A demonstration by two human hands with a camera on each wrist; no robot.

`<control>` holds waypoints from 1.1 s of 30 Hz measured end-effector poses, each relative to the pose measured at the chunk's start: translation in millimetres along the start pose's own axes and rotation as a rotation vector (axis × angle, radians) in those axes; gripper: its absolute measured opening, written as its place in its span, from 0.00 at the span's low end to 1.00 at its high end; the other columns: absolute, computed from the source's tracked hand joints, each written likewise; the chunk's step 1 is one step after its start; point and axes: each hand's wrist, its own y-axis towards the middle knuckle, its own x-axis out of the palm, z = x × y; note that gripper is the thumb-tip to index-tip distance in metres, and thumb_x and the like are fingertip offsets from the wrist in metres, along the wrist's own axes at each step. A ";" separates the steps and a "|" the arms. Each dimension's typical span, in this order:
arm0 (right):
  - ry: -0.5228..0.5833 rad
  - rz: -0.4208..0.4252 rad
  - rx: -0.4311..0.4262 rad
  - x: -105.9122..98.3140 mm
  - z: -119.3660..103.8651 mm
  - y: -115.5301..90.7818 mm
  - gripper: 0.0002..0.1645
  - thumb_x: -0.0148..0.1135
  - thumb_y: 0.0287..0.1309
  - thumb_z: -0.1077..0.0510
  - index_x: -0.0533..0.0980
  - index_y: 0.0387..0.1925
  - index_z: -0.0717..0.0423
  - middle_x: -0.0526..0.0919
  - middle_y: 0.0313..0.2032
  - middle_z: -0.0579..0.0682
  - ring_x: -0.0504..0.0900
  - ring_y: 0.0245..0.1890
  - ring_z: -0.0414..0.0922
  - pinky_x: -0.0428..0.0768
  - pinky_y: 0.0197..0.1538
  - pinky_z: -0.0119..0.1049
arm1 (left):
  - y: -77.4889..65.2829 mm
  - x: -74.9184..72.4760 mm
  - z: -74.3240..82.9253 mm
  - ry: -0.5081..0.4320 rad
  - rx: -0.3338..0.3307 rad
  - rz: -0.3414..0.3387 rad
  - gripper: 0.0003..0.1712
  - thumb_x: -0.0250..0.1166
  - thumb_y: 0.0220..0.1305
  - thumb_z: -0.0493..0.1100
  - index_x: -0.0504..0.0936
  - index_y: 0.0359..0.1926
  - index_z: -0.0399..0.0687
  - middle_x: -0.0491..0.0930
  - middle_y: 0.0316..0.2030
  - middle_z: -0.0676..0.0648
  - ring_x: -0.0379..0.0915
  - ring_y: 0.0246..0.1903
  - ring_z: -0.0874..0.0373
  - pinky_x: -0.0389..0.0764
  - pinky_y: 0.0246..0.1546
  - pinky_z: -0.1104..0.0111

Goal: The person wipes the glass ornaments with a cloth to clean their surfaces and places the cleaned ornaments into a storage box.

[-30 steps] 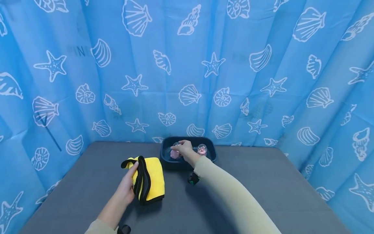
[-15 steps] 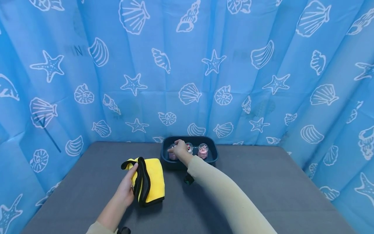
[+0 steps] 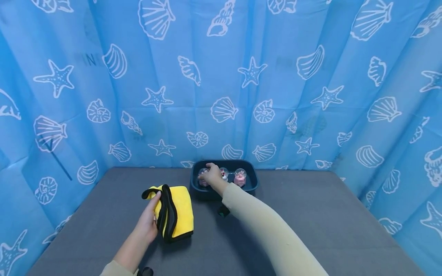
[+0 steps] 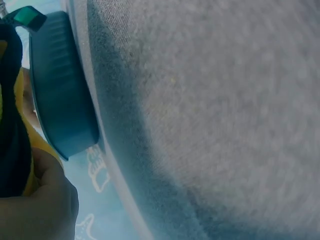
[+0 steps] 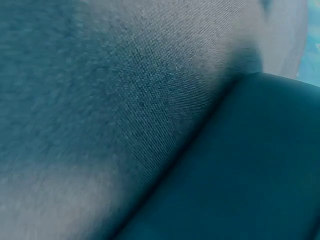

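My left hand point(image 3: 147, 222) grips a folded yellow cloth with black edging point(image 3: 183, 211), held over the left half of the table. In the left wrist view, its curled fingers point(image 4: 50, 200) press into the cloth. My right hand point(image 3: 213, 175) reaches into a dark blue tray point(image 3: 207, 195), thumb and fingers around a small snow globe with a pink base point(image 3: 203, 183) at the tray's left end. A second snow globe point(image 3: 225, 174), partly hidden by that hand, stands in the middle. A third, pink-based snow globe point(image 3: 239, 178) stands at the right.
The grey table point(image 3: 310, 222) extends around the tray, which stands near its back edge. Behind hangs a blue curtain point(image 3: 221, 84) with white shells and starfish. The tray's side wall point(image 5: 240, 165) fills the lower right of the right wrist view.
My right hand has lowered the snow globe and shifted it left to the tray's left end, uncovering the middle globe. The left hand and cloth have hardly moved.
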 end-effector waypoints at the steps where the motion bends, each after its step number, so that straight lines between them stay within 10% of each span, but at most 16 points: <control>1: 0.004 0.006 -0.016 -3.2 -1.2 -3.0 0.35 0.70 0.52 0.68 0.69 0.63 0.63 0.77 0.52 0.61 0.77 0.49 0.53 0.80 0.49 0.45 | 1.0 -0.2 0.5 0.006 0.001 0.007 0.28 0.60 0.63 0.65 0.69 0.55 0.55 0.80 0.38 0.65 0.74 0.44 0.71 0.71 0.53 0.75; 7: 0.202 -0.002 0.003 -40.1 -7.8 -27.0 0.29 0.64 0.60 0.65 0.69 0.62 0.63 0.76 0.50 0.61 0.81 0.38 0.53 0.80 0.40 0.44 | 5.6 0.9 -0.4 0.126 0.023 -0.014 0.47 0.55 0.67 0.65 0.49 0.75 0.47 0.42 0.75 0.46 0.37 0.73 0.52 0.43 0.72 0.58; 10: 0.319 0.010 0.028 -62.1 -9.6 -39.9 0.26 0.61 0.63 0.65 0.69 0.61 0.63 0.78 0.46 0.59 0.79 0.30 0.47 0.78 0.34 0.40 | 7.7 0.5 -2.4 0.116 0.007 -0.021 0.36 0.55 0.69 0.63 0.62 0.70 0.50 0.62 0.69 0.47 0.57 0.67 0.56 0.60 0.66 0.65; 14: 0.399 0.036 0.055 -87.1 -4.5 -53.6 0.22 0.60 0.63 0.65 0.70 0.59 0.62 0.79 0.44 0.56 0.78 0.26 0.42 0.77 0.31 0.35 | 12.7 -0.3 -3.8 0.110 -0.029 -0.003 0.21 0.56 0.69 0.62 0.75 0.51 0.54 0.79 0.25 0.61 0.73 0.23 0.68 0.74 0.32 0.77; 24: 0.467 0.037 0.143 -121.0 17.9 -75.5 0.23 0.59 0.65 0.62 0.69 0.59 0.63 0.78 0.43 0.54 0.77 0.25 0.39 0.76 0.31 0.31 | 30.2 -12.1 2.6 0.145 -0.164 -0.068 0.21 0.54 0.73 0.52 0.69 0.56 0.42 0.82 0.32 0.55 0.80 0.34 0.63 0.79 0.44 0.70; 29: 0.555 -0.006 0.195 -133.0 23.9 -82.4 0.28 0.57 0.66 0.63 0.63 0.65 0.65 0.77 0.43 0.54 0.77 0.23 0.38 0.75 0.29 0.30 | 29.1 -16.8 13.2 0.425 -0.141 -0.027 0.25 0.50 0.74 0.51 0.67 0.56 0.32 0.80 0.30 0.51 0.78 0.29 0.61 0.81 0.35 0.67; 33: 0.580 -0.016 0.201 -145.9 30.7 -89.7 0.30 0.55 0.67 0.64 0.60 0.67 0.65 0.78 0.44 0.54 0.76 0.22 0.37 0.75 0.27 0.29 | 24.6 -11.5 21.5 0.717 -0.104 0.081 0.42 0.50 0.70 0.58 0.57 0.66 0.25 0.74 0.46 0.35 0.76 0.43 0.47 0.78 0.42 0.58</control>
